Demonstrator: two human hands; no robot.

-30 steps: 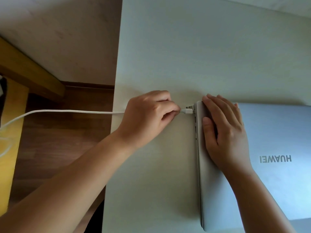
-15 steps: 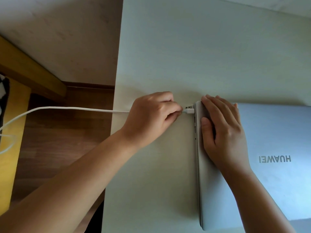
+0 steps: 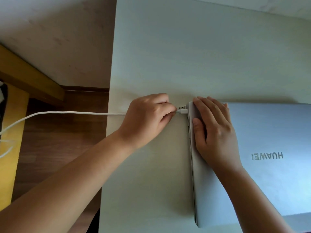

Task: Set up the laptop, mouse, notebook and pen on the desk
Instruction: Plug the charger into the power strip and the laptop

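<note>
The left hand (image 3: pixel 148 118) pinches the white charging cable (image 3: pixel 70 113) at its plug, which touches the closed silver laptop's (image 3: pixel 269 140) left edge. The right hand (image 3: pixel 213 130), fingers straight and together, presses flat on the lid. The laptop lies on the white surface (image 3: pixel 185 56), logo upside down, long axis running rightward from the hands.
</note>
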